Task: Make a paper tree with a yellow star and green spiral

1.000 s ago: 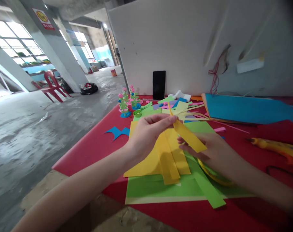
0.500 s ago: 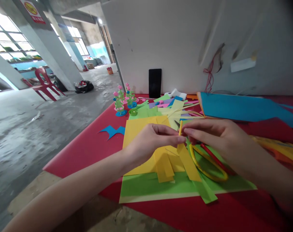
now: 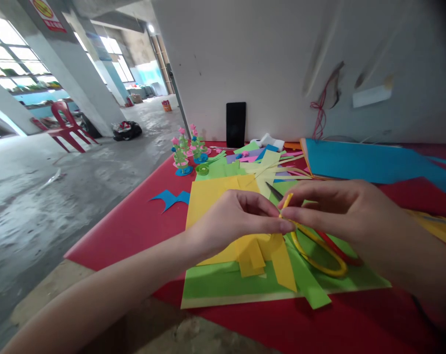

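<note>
A yellow paper strip (image 3: 284, 268) hangs down from between the thumb and fingers of my left hand (image 3: 241, 216). Its upper end is folded or rolled narrow and sticks up between my fingertips. My right hand (image 3: 329, 206) pinches that narrow end, thumb in front and fingers behind. Under my right hand lie scissors (image 3: 320, 265) with yellow and red handles, a dark blade showing beyond my fingers. Cut yellow pieces (image 3: 250, 260) rest on a yellow sheet (image 3: 204, 206), which lies over a green sheet (image 3: 223, 290).
Small paper trees (image 3: 181, 157) with pink stars stand at the table's far left, beside a green paper coil (image 3: 202, 169). A blue cut scrap (image 3: 169, 199) lies on the red tabletop (image 3: 134, 236). Farther back are coloured strips, a black phone-like slab (image 3: 236, 124) and blue sheets (image 3: 363, 162).
Both hands have shifted slightly right. The strip's narrow upper end now leans right and is pinched by my right fingertips; its loose lower end has swung left.
</note>
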Demonstrator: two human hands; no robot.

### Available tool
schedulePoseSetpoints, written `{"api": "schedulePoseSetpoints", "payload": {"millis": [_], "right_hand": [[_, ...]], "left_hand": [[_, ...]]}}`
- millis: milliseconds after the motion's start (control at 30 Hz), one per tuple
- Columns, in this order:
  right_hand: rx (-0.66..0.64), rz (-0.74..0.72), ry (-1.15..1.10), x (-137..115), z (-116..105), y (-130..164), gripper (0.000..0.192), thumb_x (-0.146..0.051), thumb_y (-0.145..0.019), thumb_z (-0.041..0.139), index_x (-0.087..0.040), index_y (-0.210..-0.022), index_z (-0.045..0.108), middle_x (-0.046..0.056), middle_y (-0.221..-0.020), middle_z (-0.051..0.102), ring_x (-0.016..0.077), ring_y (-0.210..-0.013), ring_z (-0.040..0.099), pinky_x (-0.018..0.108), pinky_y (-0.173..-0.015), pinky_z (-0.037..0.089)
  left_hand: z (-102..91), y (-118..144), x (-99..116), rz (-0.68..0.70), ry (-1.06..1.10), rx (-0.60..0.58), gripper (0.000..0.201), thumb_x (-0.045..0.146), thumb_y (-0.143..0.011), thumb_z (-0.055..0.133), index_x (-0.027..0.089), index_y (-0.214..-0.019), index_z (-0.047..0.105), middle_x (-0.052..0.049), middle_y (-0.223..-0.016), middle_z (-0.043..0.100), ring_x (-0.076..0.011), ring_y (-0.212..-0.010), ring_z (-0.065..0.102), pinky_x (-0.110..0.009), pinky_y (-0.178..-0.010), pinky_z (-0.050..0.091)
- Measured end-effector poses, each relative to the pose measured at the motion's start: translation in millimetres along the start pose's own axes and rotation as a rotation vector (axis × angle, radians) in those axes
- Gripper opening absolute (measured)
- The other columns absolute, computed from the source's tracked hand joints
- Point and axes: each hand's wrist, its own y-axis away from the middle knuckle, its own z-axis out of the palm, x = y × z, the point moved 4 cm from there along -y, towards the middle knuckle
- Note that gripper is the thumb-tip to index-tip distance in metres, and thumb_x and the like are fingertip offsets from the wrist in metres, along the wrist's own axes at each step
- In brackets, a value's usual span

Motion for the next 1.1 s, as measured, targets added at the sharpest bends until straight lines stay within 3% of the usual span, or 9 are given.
{"api": "schedulePoseSetpoints", "payload": {"millis": [300,533,900,1100], "right_hand": [[-0.09,-0.083,-0.089,-2,1,-3,0.007,-0.022,-0.073,0.064,-0.029,-0.073,0.067,-0.006,-0.078,0.063,0.0095,-0.071,0.059,0.016,-0.062,0.048],[-0.054,-0.11,-0.066,1,-1,-6,0.009,-0.021,-0.073,0.064,-0.029,-0.074,0.066,-0.007,-0.077,0.064,0.0086,-0.072,0.059,0.014,-0.064,0.047],[-0.039,-0.102,-0.068,6,-7,-10,0.004,-0.024,-0.074,0.063,-0.028,-0.075,0.065,-0.006,-0.072,0.065,0.0102,-0.068,0.061,0.017,-0.061,0.048],[-0.151,-0.088,0.04,3,-11,-12,0.004,-0.029,-0.071,0.065,-0.027,-0.074,0.066,-0.005,-0.078,0.065,0.0109,-0.071,0.06,0.018,-0.06,0.047]], "left_hand": [[0.4,2,3,0.062,-0.025,-0.016,0.009,0.025,-0.062,0.072,0.018,-0.066,0.069,0.002,-0.06,0.064,-0.0082,-0.059,0.056,-0.022,-0.061,0.041],[1.9,4,3,0.043,-0.093,-0.022,0.016,0.033,-0.067,0.068,0.017,-0.066,0.069,-0.001,-0.06,0.064,-0.0102,-0.058,0.055,-0.025,-0.064,0.042],[2.9,1,4,-0.013,0.082,-0.12,0.008,0.018,-0.072,0.063,0.013,-0.073,0.069,-0.004,-0.066,0.067,-0.012,-0.062,0.059,-0.029,-0.067,0.047],[1.5,1,2,-0.038,0.068,-0.093,0.002,0.014,-0.066,0.068,0.015,-0.067,0.069,-0.001,-0.061,0.067,-0.012,-0.06,0.061,-0.028,-0.068,0.047]]}}
